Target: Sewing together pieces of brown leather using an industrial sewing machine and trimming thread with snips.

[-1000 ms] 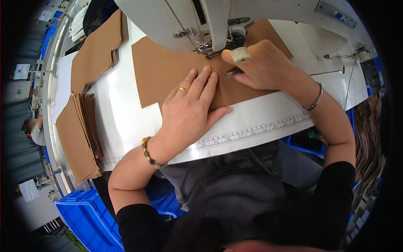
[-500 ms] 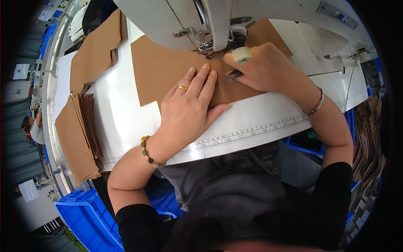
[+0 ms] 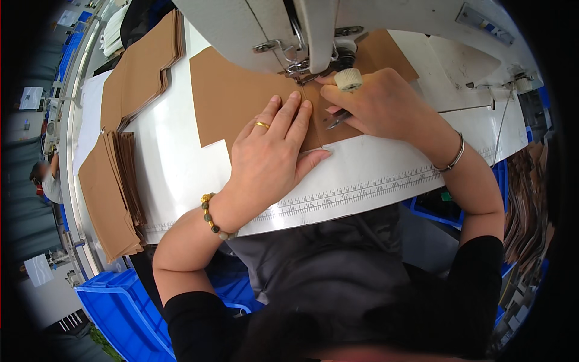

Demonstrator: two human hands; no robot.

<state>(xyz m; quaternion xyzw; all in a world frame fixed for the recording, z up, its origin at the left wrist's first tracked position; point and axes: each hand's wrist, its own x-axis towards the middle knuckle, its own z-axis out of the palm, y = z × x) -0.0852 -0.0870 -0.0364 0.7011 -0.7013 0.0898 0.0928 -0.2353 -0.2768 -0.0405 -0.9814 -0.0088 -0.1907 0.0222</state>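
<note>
White tabletop (image 3: 175,151), glossy, with a ruler scale (image 3: 338,198) along its near edge. White sewing machine (image 3: 229,33) at the far side, head overhanging the work. Workshop around: a co-worker (image 3: 50,184) at the far left, grey-green curtain (image 3: 27,187) behind.

Work in hand: brown panel (image 3: 220,99), flat on the table, running under the machine head, seam line roughly mid-panel. Left hand (image 3: 268,154) palm down on it left of the seam; three fingertips close together, thumb spread out to the right. Right hand (image 3: 386,105) on the right side, fingers curled and clamped on small metal snips (image 3: 338,120), tip poking out toward the seam; its foremost fingertip is just beside the presser foot (image 3: 304,77).

Counts: 1 machine, 1 panel under it, 1 snips, 2 brown stacks on the left (far stack (image 3: 136,75), near stack (image 3: 102,196); layers too tight to count), 1 brown bundle (image 3: 525,208) off the right edge. Blue bins: one low left (image 3: 123,304), one under the table at right (image 3: 443,211).

Edges: panel's near-left corner is stepped. Bare white between stacks and panel, plus a strip between panel and scale. Right hand's far side is tight against the ivory knob (image 3: 348,79).
</note>
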